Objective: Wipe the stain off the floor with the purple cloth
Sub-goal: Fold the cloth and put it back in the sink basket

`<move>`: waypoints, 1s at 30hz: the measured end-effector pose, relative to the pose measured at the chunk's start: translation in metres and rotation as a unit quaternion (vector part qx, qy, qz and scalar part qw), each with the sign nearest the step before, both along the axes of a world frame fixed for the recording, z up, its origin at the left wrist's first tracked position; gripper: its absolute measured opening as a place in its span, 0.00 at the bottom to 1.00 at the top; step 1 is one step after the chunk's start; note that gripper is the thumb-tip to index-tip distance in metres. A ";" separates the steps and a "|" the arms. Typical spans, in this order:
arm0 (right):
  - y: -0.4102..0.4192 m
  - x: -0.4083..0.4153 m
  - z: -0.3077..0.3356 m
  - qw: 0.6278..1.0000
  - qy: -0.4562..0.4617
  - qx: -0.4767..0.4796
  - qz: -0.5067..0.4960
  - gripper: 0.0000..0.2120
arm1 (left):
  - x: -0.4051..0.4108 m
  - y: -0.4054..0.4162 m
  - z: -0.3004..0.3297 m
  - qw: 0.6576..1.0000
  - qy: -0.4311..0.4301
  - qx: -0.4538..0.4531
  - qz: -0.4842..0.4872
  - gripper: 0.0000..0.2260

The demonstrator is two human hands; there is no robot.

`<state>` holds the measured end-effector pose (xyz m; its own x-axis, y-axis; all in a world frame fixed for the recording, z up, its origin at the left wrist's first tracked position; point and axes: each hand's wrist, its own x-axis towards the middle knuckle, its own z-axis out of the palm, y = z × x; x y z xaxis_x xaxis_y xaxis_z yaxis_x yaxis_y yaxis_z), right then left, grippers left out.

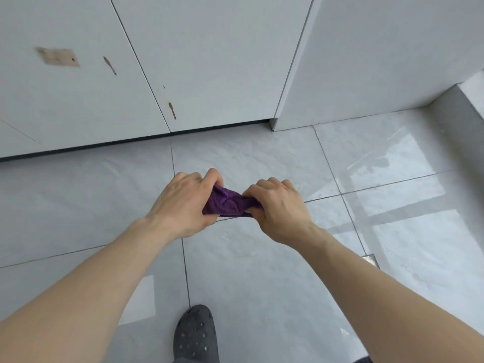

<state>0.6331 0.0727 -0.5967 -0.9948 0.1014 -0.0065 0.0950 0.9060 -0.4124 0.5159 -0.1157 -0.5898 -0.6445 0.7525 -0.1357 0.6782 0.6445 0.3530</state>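
The purple cloth (227,203) is bunched up and held in the air between both hands, well above the grey tiled floor (262,271). My left hand (183,205) grips its left end and my right hand (280,213) grips its right end, knuckles up. A darker smear (379,163) shows on the glossy tile at the right, near the wall; whether it is the stain I cannot tell. Much of the cloth is hidden inside my fists.
White cabinet doors (209,61) with brown drip marks (172,111) stand ahead, with a dark gap under them. A white wall panel (379,61) and a low step (458,106) are at the right. My grey perforated clog (196,334) is below. A metal floor drain (370,259) sits at the right.
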 end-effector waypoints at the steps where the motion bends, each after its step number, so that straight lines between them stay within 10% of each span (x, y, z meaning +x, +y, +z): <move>1: 0.000 0.003 0.027 1.000 -0.005 -0.005 -0.005 0.08 | 0.002 0.001 0.027 1.000 -0.005 -0.002 -0.001 0.21; 17: 0.002 0.073 0.554 0.999 0.021 -0.027 -0.025 0.10 | 0.076 0.002 0.564 0.989 -0.083 0.052 0.111 0.25; 30: 0.019 0.035 0.749 0.988 0.153 -0.016 -0.014 0.11 | 0.060 0.016 0.762 0.978 0.014 0.151 0.145 0.24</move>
